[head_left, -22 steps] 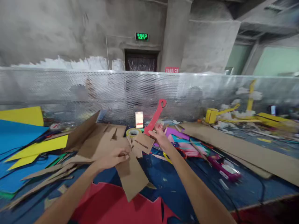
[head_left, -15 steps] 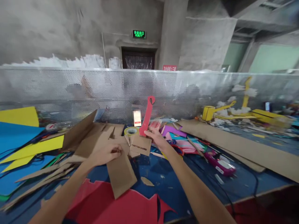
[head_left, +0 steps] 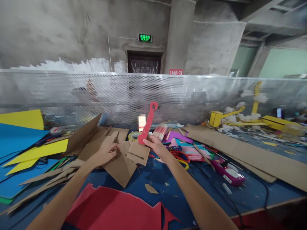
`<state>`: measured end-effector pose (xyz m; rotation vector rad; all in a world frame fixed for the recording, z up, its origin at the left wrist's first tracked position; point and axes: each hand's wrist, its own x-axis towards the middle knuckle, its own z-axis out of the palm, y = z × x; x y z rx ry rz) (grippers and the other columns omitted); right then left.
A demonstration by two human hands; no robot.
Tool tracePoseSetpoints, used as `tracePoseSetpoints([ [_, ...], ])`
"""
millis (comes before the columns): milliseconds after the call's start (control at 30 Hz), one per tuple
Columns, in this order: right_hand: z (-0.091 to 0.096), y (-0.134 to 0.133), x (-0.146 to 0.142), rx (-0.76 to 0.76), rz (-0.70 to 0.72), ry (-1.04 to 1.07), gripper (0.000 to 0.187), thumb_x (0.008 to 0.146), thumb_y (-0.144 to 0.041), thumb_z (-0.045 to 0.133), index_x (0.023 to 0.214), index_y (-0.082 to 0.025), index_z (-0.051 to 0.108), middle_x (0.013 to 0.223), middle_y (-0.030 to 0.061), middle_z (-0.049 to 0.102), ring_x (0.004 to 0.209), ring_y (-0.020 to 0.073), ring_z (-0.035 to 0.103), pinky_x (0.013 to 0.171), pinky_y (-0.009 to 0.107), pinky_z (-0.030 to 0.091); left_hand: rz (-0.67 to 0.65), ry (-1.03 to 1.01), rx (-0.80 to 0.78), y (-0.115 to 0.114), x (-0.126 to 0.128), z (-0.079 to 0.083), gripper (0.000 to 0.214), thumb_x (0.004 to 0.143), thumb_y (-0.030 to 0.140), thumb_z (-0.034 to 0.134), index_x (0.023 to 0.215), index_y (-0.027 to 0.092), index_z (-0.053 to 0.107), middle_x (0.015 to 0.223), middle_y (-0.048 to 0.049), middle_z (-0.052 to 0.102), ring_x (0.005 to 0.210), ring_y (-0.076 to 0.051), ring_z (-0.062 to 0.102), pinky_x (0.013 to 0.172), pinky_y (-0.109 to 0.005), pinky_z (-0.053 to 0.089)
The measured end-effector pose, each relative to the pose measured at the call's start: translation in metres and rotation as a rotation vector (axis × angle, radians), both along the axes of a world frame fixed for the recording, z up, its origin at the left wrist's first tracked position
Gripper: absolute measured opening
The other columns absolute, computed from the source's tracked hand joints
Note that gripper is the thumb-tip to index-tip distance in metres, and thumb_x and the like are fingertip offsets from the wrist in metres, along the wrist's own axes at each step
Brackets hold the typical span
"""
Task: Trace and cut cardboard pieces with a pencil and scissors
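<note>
My right hand [head_left: 157, 147] pinches the lower end of a long red foam-sheet cutout [head_left: 147, 126], which leans upright and ends in a curled hook at the top. Just under that end is a small cardboard piece [head_left: 137, 155] with black print; whether it is joined to the red cutout I cannot tell. Fingers curled, my left hand [head_left: 106, 155] grips the upper part of a larger brown cardboard piece [head_left: 122, 169] that slants toward me. This cardboard partly lies behind the printed piece.
A red sheet [head_left: 117, 207] lies at the front edge. Yellow tape [head_left: 133, 136], a lit phone [head_left: 141, 123], scissors [head_left: 183, 163] and a purple device [head_left: 227, 171] with cables are around. Cardboard strips [head_left: 48, 179] and blue sheets [head_left: 19, 137] fill the left; long cardboard [head_left: 240, 150] spans the right.
My right hand has brought the red cutout a little left and down, toward the left hand. The cardboard in my left hand has swung up and turned. The view has shifted slightly.
</note>
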<state>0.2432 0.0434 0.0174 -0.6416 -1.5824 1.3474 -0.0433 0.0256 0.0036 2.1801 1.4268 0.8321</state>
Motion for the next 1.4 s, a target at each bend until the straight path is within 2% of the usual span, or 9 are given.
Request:
tracePoseSetpoints([
  [333, -0.008, 0.002, -0.003, -0.014, 0.029, -0.019, 0.041, 0.08, -0.04, 0.074, 0.116, -0.023, 0.064, 0.107, 0.0049, 0.073, 0.102, 0.0233, 0.068, 0.092, 0.038, 0.051, 0.21, 0.351, 0.194, -0.001, 0.003, -0.006, 0.019, 0.084, 0.035, 0.051, 0.084, 0.024, 0.066, 0.091, -0.0069, 0.07, 0.079, -0.024, 0.062, 0.067, -0.031, 0.039],
  [500, -0.008, -0.006, -0.012, 0.085, 0.095, -0.049, 0.041, 0.084, -0.038, 0.07, 0.121, -0.021, 0.063, 0.108, 0.006, 0.072, 0.103, 0.0237, 0.067, 0.093, 0.039, 0.05, 0.0, -0.023, 0.162, -0.005, 0.019, -0.002, 0.039, 0.094, 0.048, 0.04, 0.096, 0.019, 0.066, 0.087, -0.0067, 0.069, 0.076, -0.021, 0.062, 0.069, -0.03, 0.045],
  [633, -0.009, -0.017, -0.024, 0.136, 0.155, -0.108, 0.041, 0.086, -0.039, 0.068, 0.122, -0.021, 0.062, 0.103, 0.0054, 0.072, 0.097, 0.0224, 0.067, 0.089, 0.037, 0.051, -0.224, -0.335, 0.016, -0.018, 0.042, 0.005, 0.044, 0.096, 0.048, 0.039, 0.118, 0.018, 0.063, 0.105, -0.0078, 0.071, 0.088, -0.021, 0.064, 0.075, -0.029, 0.049],
  [767, -0.013, -0.025, -0.036, 0.189, 0.137, -0.195, 0.044, 0.083, -0.041, 0.071, 0.12, -0.02, 0.06, 0.09, 0.0032, 0.071, 0.085, 0.0201, 0.067, 0.078, 0.032, 0.051, -0.232, -0.415, -0.017, -0.028, 0.056, 0.007, 0.041, 0.09, 0.049, 0.053, 0.112, 0.018, 0.067, 0.112, -0.0075, 0.07, 0.102, -0.025, 0.062, 0.09, -0.033, 0.048],
  [933, -0.015, -0.023, -0.035, 0.2, 0.003, -0.287, 0.042, 0.082, -0.043, 0.07, 0.117, -0.023, 0.058, 0.076, -0.0004, 0.066, 0.063, 0.0155, 0.062, 0.06, 0.027, 0.048, -0.147, -0.562, -0.194, -0.026, 0.053, 0.002, 0.048, 0.082, 0.054, 0.06, 0.109, 0.015, 0.068, 0.103, -0.0091, 0.072, 0.093, -0.027, 0.066, 0.079, -0.035, 0.053],
  [1067, -0.004, -0.005, -0.007, 0.301, -0.217, -0.415, 0.029, 0.092, -0.043, 0.054, 0.112, -0.023, 0.058, 0.075, 0.0013, 0.067, 0.065, 0.0161, 0.063, 0.06, 0.026, 0.048, -0.05, -0.666, -0.228, -0.016, 0.045, -0.005, 0.058, 0.076, 0.057, 0.066, 0.115, 0.015, 0.063, 0.096, -0.0091, 0.073, 0.083, -0.026, 0.068, 0.072, -0.034, 0.054],
  [1167, 0.004, 0.015, 0.034, 0.393, -0.499, -0.84, 0.019, 0.092, -0.034, 0.052, 0.104, -0.023, 0.062, 0.083, 0.002, 0.07, 0.076, 0.0167, 0.065, 0.068, 0.026, 0.046, -0.004, -0.703, -0.194, -0.009, 0.038, -0.009, 0.06, 0.077, 0.057, 0.065, 0.119, 0.014, 0.06, 0.098, -0.0095, 0.073, 0.083, -0.026, 0.068, 0.071, -0.034, 0.053],
  [1300, 0.008, 0.032, 0.099, 0.294, -0.633, -1.086, 0.005, 0.08, -0.023, 0.065, 0.081, -0.018, 0.067, 0.076, 0.0067, 0.068, 0.078, 0.0214, 0.063, 0.071, 0.029, 0.042, 0.033, -0.676, -0.088, -0.007, 0.034, -0.012, 0.05, 0.081, 0.054, 0.062, 0.112, 0.014, 0.062, 0.105, -0.0093, 0.072, 0.091, -0.026, 0.066, 0.076, -0.032, 0.051],
  [1400, 0.007, 0.034, 0.138, 0.196, -0.656, -1.225, 0.005, 0.072, -0.016, 0.07, 0.077, -0.018, 0.068, 0.079, 0.0077, 0.069, 0.079, 0.0226, 0.064, 0.073, 0.029, 0.042, 0.022, -0.645, -0.085, -0.008, 0.036, -0.013, 0.048, 0.083, 0.052, 0.062, 0.112, 0.014, 0.063, 0.106, -0.0097, 0.071, 0.092, -0.026, 0.066, 0.079, -0.033, 0.051],
])
